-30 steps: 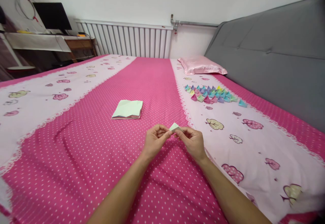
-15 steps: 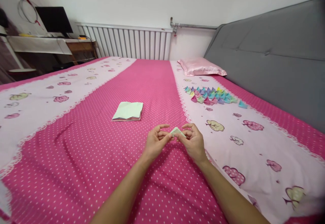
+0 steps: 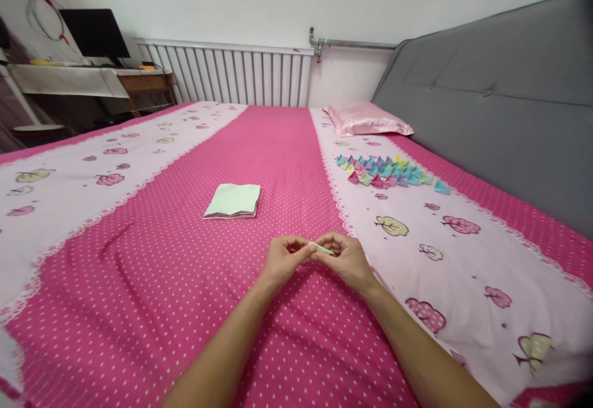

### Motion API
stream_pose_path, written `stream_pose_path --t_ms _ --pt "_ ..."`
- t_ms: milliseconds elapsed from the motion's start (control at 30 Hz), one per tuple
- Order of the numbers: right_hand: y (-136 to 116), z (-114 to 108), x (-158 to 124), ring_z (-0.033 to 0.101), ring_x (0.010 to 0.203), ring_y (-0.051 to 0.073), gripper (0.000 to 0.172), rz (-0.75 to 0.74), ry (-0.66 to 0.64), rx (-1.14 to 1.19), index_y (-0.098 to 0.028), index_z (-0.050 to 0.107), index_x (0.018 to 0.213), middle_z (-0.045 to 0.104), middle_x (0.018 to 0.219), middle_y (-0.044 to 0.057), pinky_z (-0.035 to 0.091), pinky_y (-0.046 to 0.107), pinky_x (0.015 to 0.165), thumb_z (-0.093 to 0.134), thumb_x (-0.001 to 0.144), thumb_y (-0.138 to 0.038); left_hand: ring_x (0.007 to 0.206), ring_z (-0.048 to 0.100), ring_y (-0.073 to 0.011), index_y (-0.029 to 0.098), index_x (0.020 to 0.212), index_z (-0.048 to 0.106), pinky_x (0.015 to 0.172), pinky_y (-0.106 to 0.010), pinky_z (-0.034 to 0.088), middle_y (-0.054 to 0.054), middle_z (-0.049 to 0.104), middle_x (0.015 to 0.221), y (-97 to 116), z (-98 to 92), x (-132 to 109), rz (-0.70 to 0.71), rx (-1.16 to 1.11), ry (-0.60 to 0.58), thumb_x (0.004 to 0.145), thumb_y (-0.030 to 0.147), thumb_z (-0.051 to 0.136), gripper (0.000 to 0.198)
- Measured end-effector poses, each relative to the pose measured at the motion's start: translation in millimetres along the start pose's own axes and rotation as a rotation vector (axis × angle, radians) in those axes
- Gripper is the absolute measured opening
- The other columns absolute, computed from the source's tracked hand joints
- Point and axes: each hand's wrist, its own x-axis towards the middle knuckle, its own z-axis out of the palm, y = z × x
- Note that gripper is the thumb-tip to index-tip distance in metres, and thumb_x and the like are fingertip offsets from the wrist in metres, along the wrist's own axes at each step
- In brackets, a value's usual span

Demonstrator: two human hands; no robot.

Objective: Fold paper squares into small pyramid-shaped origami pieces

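Between my two hands is a small piece of pale green folded paper (image 3: 321,249), seen nearly edge-on as a thin sliver. My left hand (image 3: 285,261) pinches its left end between thumb and fingers. From the other side, my right hand (image 3: 345,260) grips it, the thumb along the near face and the fingers curled behind. Both hands are held over the pink dotted bedspread (image 3: 185,284), and the fingertips hide part of the paper. Beyond my left hand lies a stack of square paper sheets (image 3: 233,200), pale green on top.
Several small folded paper shapes (image 3: 384,171) in mixed colours stand in rows at the right, one blue one (image 3: 441,187) a little apart. Farther back are a pink pillow (image 3: 365,119), a grey headboard (image 3: 500,81), a white radiator (image 3: 231,74) and a desk with a monitor (image 3: 95,34).
The folded paper has turned from an upright triangle facing me to a thin edge. The fingers of both hands have curled in closer around it.
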Motion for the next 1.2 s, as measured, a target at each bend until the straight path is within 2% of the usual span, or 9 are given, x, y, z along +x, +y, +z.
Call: stream_pose_path --t_ms 233,500,633,767,833,933,1033,1100,1200 --pt "-0.6 -4.7 3.4 0.064 0.068 0.016 0.032 -0.015 0.096 0.042 -0.015 0.062 0.089 0.067 0.076 0.004 0.051 0.027 0.064 0.073 0.063 -0.031 0.042 0.045 -0.0062 0.011 0.067 0.064 0.041 -0.019 0.032 -0.001 0.058 0.051 0.3 0.0 -0.5 -0.085 -0.100 0.061 0.059 0.041 0.074 0.033" --pt "-2.5 -10.2 4.7 0.061 0.062 0.014 0.027 -0.051 0.073 0.035 -0.018 0.055 0.094 0.060 0.065 -0.003 0.049 0.026 0.061 0.064 0.072 -0.029 0.048 0.050 -0.0078 0.009 0.067 0.069 0.049 -0.020 0.036 -0.005 0.063 0.057 0.5 -2.6 -0.8 -0.096 -0.042 -0.051 0.059 0.043 0.074 0.035" --pt "-1.0 -12.2 5.2 0.059 0.059 0.013 0.025 -0.087 0.036 0.080 -0.019 0.051 0.097 0.059 0.060 -0.004 0.047 0.026 0.062 0.061 0.075 -0.028 0.049 0.051 -0.0081 0.009 0.065 0.069 0.051 -0.021 0.036 -0.006 0.064 0.059 0.2 -3.4 -1.0 -0.113 -0.059 -0.066 0.058 0.040 0.075 0.032" --pt "-0.4 -12.1 6.8 0.058 0.056 0.011 0.022 -0.079 0.060 0.147 -0.020 0.052 0.095 0.059 0.057 -0.005 0.046 0.024 0.061 0.060 0.077 -0.029 0.052 0.054 -0.0090 0.010 0.067 0.070 0.055 -0.022 0.038 -0.007 0.066 0.063 0.6 -2.8 -1.7 -0.151 -0.094 -0.076 0.059 0.037 0.076 0.028" --pt "-0.3 -11.0 7.4 0.059 0.058 0.011 0.026 -0.046 0.081 0.180 -0.020 0.052 0.099 0.061 0.060 -0.004 0.047 0.024 0.061 0.060 0.077 -0.033 0.054 0.054 -0.0094 0.010 0.069 0.071 0.057 -0.022 0.039 -0.007 0.067 0.065 0.0 -2.6 -1.2 -0.165 -0.120 -0.059 0.059 0.035 0.076 0.027" --pt "0.9 -7.4 7.1 0.061 0.063 0.012 0.034 0.026 0.113 0.216 -0.020 0.052 0.104 0.066 0.077 0.001 0.047 0.023 0.058 0.058 0.078 -0.041 0.055 0.054 -0.0092 0.011 0.072 0.071 0.058 -0.022 0.040 -0.006 0.067 0.066 -2.8 -2.7 0.9 -0.164 -0.199 0.018 0.059 0.035 0.076 0.027" --pt "4.4 -1.5 5.1 0.062 0.068 0.014 0.032 0.051 0.072 0.166 -0.017 0.060 0.093 0.067 0.082 0.005 0.048 0.023 0.057 0.063 0.074 -0.042 0.055 0.052 -0.0079 0.012 0.074 0.072 0.057 -0.020 0.040 -0.004 0.065 0.065 -6.0 -1.2 2.4 -0.158 -0.326 0.085 0.058 0.034 0.077 0.028" --pt "6.9 2.4 3.6 0.063 0.069 0.015 0.028 0.016 0.037 0.136 -0.016 0.063 0.086 0.068 0.079 0.005 0.049 0.025 0.062 0.068 0.069 -0.038 0.056 0.052 -0.0075 0.013 0.073 0.071 0.057 -0.019 0.040 -0.003 0.064 0.064 -6.7 1.1 1.7 -0.165 -0.402 0.083 0.057 0.033 0.078 0.027" --pt "8.3 5.4 2.6 0.063 0.065 0.014 0.022 -0.053 0.117 0.147 -0.016 0.064 0.083 0.068 0.074 0.003 0.050 0.027 0.065 0.067 0.071 -0.035 0.058 0.055 -0.0084 0.012 0.069 0.069 0.061 -0.020 0.042 -0.003 0.064 0.064 -5.3 4.7 -1.0 -0.164 -0.405 0.033 0.058 0.030 0.077 0.022"
